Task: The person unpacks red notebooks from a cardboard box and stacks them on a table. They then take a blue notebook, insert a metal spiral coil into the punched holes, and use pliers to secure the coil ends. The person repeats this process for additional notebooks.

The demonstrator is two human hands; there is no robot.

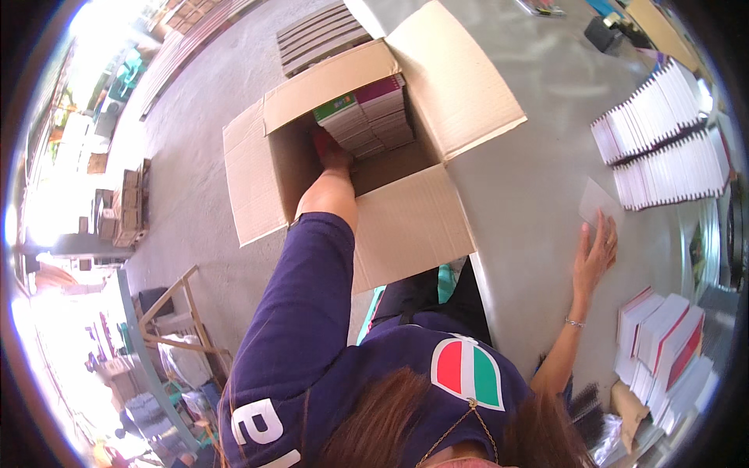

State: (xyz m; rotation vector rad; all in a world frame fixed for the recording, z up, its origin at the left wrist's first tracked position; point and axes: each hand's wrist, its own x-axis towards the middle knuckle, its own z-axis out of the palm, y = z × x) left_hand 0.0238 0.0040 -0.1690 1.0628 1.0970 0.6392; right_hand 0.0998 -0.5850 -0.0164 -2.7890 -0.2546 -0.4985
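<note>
An opened cardboard carton [413, 226] with its flaps spread stands in front of me. Inside are neat stacks of books [363, 129], with a green cover and a purple-red cover on top. My left hand [334, 152] reaches down into the carton beside the green-topped stack; shadow hides its fingers. Out to the right, my right hand [598, 251] is over the grey tabletop [530, 218], fingers stretched and apart. One fingertip touches a small pale card [599, 199] on the table.
Spiral-bound books [663, 140] stand in rows at the right. Nearer me are red-and-white books [659, 343] in a pile. A wooden pallet [320, 35] lies beyond the carton. At the left are a wooden frame [175, 312] and stacked crates [129, 207].
</note>
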